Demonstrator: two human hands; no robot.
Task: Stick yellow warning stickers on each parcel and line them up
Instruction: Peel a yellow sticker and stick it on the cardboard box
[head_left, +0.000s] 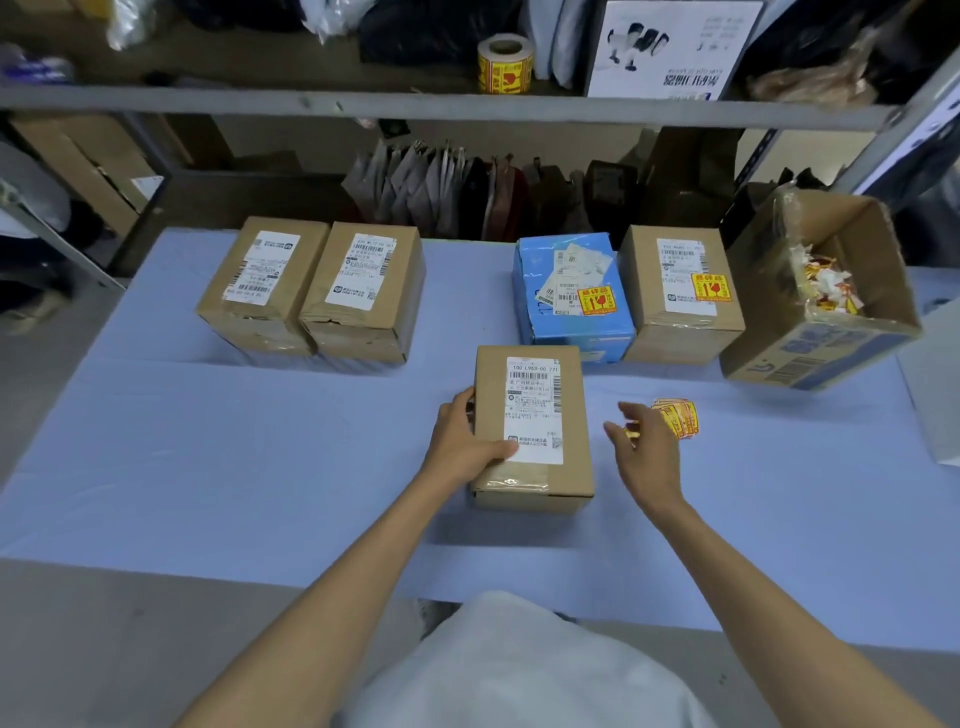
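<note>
A brown parcel (535, 467) with a white label lies in the middle of the blue table (260, 467). My left hand (462, 441) grips its left side, thumb on top. My right hand (647, 452) hovers open to the parcel's right, just left of a small stack of yellow warning stickers (678, 415). At the back right stand a blue parcel (569, 296) and a brown parcel (680, 291), each bearing a yellow sticker. Two brown parcels (260, 286) (363, 291) without yellow stickers stand side by side at the back left.
An open cardboard box (821, 291) holding sticker scraps stands at the right edge. A roll of yellow stickers (505, 65) sits on the shelf behind the table. Bags hang below the shelf. A white object (940, 395) lies at the far right.
</note>
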